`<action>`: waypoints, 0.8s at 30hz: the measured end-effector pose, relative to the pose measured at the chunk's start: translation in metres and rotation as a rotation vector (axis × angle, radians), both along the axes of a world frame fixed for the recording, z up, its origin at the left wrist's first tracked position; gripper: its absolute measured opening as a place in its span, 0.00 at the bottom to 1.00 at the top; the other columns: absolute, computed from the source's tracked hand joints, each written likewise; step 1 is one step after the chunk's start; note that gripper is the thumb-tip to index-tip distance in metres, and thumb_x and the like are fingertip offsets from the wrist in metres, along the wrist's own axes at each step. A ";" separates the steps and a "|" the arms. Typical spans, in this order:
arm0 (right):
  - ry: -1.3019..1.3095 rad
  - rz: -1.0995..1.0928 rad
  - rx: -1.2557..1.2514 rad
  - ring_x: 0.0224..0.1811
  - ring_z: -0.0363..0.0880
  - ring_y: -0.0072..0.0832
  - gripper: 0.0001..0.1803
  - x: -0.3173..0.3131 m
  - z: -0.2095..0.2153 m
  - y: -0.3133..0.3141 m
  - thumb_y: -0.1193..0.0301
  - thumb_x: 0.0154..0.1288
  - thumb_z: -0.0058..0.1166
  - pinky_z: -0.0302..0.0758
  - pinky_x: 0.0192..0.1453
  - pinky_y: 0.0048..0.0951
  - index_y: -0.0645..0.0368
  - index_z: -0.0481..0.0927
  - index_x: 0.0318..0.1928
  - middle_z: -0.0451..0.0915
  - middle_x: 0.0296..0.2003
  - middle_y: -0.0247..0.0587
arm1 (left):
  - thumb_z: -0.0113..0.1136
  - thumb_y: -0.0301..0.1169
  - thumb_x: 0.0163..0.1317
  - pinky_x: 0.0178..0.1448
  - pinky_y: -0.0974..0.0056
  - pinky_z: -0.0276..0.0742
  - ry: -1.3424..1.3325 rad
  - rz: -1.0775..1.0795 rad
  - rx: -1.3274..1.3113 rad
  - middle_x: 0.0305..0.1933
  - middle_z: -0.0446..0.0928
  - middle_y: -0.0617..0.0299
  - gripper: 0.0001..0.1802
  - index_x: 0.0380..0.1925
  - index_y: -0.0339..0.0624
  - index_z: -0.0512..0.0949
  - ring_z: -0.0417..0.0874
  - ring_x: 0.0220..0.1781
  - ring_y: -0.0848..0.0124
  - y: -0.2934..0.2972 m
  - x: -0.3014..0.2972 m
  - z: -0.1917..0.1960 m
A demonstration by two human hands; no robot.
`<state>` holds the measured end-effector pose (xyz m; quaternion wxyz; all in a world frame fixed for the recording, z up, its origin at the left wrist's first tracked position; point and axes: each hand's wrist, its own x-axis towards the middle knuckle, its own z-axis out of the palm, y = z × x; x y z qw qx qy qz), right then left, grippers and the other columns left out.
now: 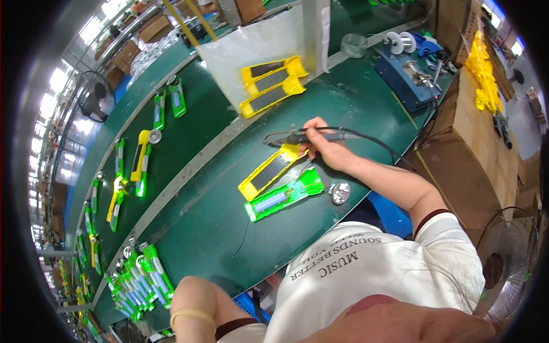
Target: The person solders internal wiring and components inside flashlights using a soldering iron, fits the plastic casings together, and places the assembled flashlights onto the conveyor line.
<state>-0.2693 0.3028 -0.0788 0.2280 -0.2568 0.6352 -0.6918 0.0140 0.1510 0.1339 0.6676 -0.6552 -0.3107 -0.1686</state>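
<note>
My right hand (321, 146) is closed round a soldering iron (295, 139), its bent tip pointing left and a black cable trailing off to the right. Below the hand lies a yellow torch cover (267, 173) with a dark panel set in it. Its upper end is partly hidden by my fingers. Beside it, nearer me, an open green torch housing (291, 194) holds a blue battery and thin wires. A round silver lamp head (340, 193) sits at its right end. Only my bent left arm shows at the lower left; the hand is out of sight.
Yellow covers (271, 86) lie at the far side of the green table (211, 206). A blue solder feeder (409, 86) with a wire reel (400, 42) stands right. Green housings (140, 280) cluster lower left; torch parts line the belt (189, 126). Right are a carton (469, 154) and fan (506, 263).
</note>
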 end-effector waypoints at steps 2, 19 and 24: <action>-0.023 0.011 0.033 0.28 0.75 0.18 0.16 0.007 0.008 -0.006 0.55 0.69 0.36 0.68 0.27 0.17 0.54 0.62 0.44 0.75 0.30 0.35 | 0.44 0.43 0.61 0.65 0.51 0.52 0.120 0.493 0.033 0.66 0.51 0.45 0.33 0.61 0.36 0.52 0.54 0.64 0.52 0.004 -0.010 -0.003; -0.050 -0.110 -0.090 0.29 0.74 0.20 0.17 0.002 0.005 -0.001 0.56 0.70 0.35 0.65 0.27 0.16 0.56 0.64 0.44 0.74 0.28 0.37 | 0.56 0.39 0.55 0.47 0.61 0.65 -1.140 -0.771 0.406 0.45 0.70 0.66 0.19 0.48 0.57 0.70 0.68 0.49 0.69 0.036 -0.056 -0.013; 0.033 -0.089 -0.040 0.26 0.74 0.19 0.17 0.006 0.001 -0.003 0.55 0.70 0.33 0.64 0.26 0.16 0.56 0.63 0.44 0.74 0.26 0.37 | 0.54 0.38 0.56 0.44 0.61 0.67 -1.137 -0.846 0.208 0.44 0.72 0.63 0.15 0.44 0.52 0.71 0.70 0.46 0.69 0.062 -0.067 -0.025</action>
